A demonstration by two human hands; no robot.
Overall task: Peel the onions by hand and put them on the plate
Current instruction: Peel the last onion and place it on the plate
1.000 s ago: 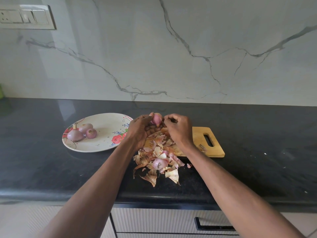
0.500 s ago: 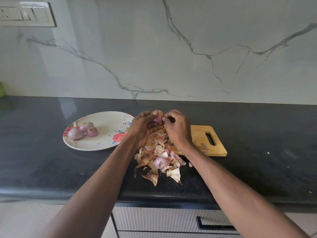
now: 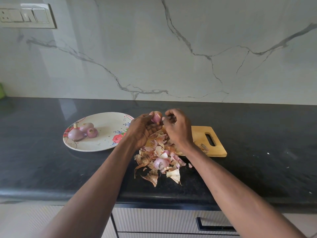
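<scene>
Little has changed since half a second ago; the left hand [image 3: 142, 128] still grips the small pink onion [image 3: 156, 117] above the wooden cutting board [image 3: 208, 140]; the right hand [image 3: 178, 127] pinches at its skin with curled fingers; three peeled onions [image 3: 82, 131] sit on the floral white plate [image 3: 103, 143]; no readable writing.

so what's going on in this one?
A person is peeling a small onion by hand above the counter. The left hand holds it while the right hand picks at its skin. Three peeled onions sit on the floral plate. A pile of skins lies beside the wooden cutting board, with another onion in the pile.
</scene>
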